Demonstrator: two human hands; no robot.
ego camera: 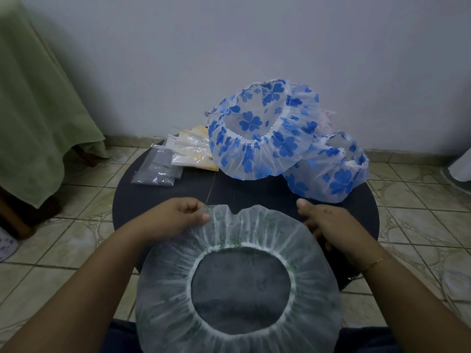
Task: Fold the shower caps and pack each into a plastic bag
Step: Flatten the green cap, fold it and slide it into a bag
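Note:
A translucent white shower cap with faint green print (pixel 254 225) lies spread open, its opening facing up, over the near edge of the round dark table (pixel 254 192). My left hand (pixel 175 217) pinches the cap's far left rim. My right hand (pixel 331 225) holds the far right rim, with its fingers tucked under the fabric. Two blue-flowered shower caps (pixel 257 131) (pixel 331 174) sit piled at the back right of the table. Clear plastic bags (pixel 160 166) lie at the back left.
More packets, white and yellowish (pixel 191 151), lie beside the clear bags. Something pink (pixel 325 118) shows behind the blue caps. A green cloth (pixel 38 110) drapes furniture on the left. A tiled floor (pixel 76 238) surrounds the table, and a pale wall (pixel 229 47) stands close behind.

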